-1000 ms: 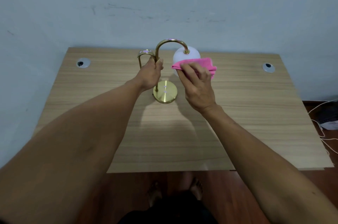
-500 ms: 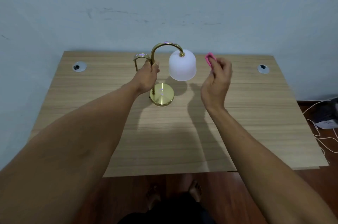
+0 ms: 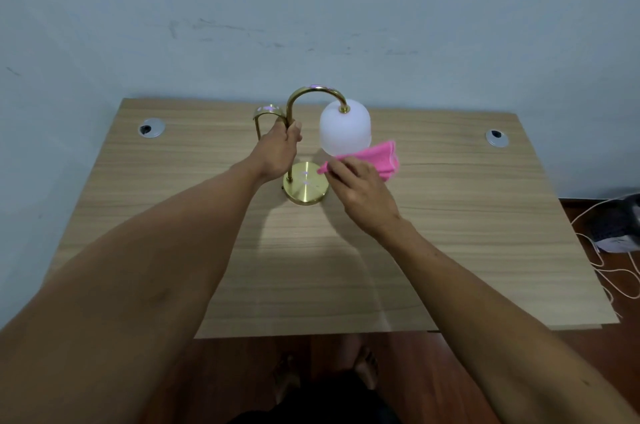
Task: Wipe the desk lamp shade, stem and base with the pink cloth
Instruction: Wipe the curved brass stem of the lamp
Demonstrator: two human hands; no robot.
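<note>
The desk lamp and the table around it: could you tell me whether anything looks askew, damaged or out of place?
Nothing stands out. The desk lamp stands upright on its round brass base, the white shade looks intact, and the wooden table shows no spill. Only the wall behind carries some scuff marks.

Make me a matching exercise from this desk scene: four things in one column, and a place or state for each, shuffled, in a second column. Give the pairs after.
Things
1. left hand
2. pink cloth
3. lamp base
4. cable grommet

Places or states
A. flat on the desk, under the gold stem
B. set into the desk top at a far corner
C. grips the gold stem
D. held under the white shade by the right hand

Pairs: 1-C, 2-D, 3-A, 4-B
</note>
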